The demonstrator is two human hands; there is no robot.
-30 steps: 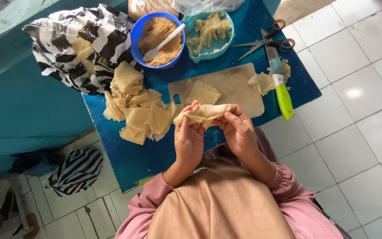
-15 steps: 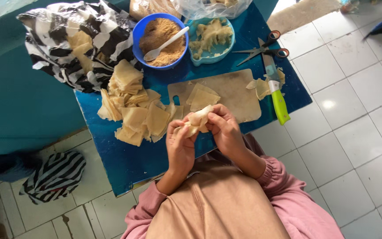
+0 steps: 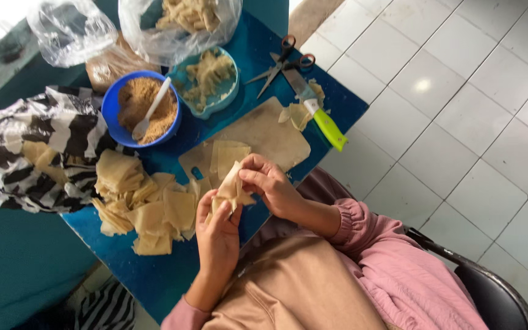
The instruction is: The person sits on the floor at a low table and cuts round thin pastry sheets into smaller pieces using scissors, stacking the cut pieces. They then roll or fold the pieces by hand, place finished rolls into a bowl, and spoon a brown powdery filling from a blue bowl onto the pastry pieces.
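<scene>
Both my hands hold one pale dough wrapper [image 3: 230, 188] above the front edge of a blue table [image 3: 154, 275]. My left hand [image 3: 217, 229] cups it from below, and my right hand [image 3: 268, 183] pinches its top edge with fingertips. The wrapper is folded and bunched up. Just left of my hands lies a loose pile of square wrappers [image 3: 142, 205]. A wooden cutting board [image 3: 270, 137] with two flat wrappers on it lies right behind my hands.
A blue bowl [image 3: 112, 110] of brown crumbly filling with a white spoon [image 3: 151, 110] stands at the back. Beside it are a teal plate [image 3: 230, 91] of folded pieces, scissors [image 3: 279, 61], a green-handled knife [image 3: 322, 119], clear plastic bags [image 3: 178, 24] and a black-and-white bag [image 3: 32, 153].
The wrapper has gone from stretched wide between my hands to folded and bunched upright. The camera has moved closer and the view has shifted.
</scene>
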